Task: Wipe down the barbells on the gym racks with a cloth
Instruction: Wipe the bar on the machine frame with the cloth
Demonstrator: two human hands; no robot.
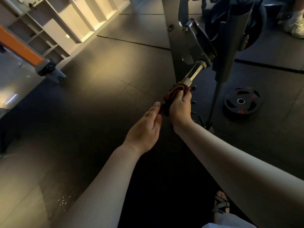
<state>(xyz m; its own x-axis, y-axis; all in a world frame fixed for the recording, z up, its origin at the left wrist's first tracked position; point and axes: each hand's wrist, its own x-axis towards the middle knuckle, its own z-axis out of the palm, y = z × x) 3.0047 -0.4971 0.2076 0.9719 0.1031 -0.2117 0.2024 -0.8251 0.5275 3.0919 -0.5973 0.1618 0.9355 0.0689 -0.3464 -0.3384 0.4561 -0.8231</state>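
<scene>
Barbell [195, 72]: chrome sleeve end, seen at 1 o'clock from frame centre, carried on the rack [185, 38].
Cloth [174, 90]: dark reddish, bunched over the sleeve tip, its tail hung toward 7 o'clock.
Right hand [180, 107]: fingers curled round the cloth and the bar end.
Left hand [146, 129]: fingers held straight and laid against the cloth's tail, nothing gripped.
Plate [241, 102]: black, laid flat on the floor [98, 96] at 3 o'clock.
Foot [221, 203]: sandalled, at 5 o'clock.
Shelving [65, 18]: pale, at 11 o'clock.
</scene>
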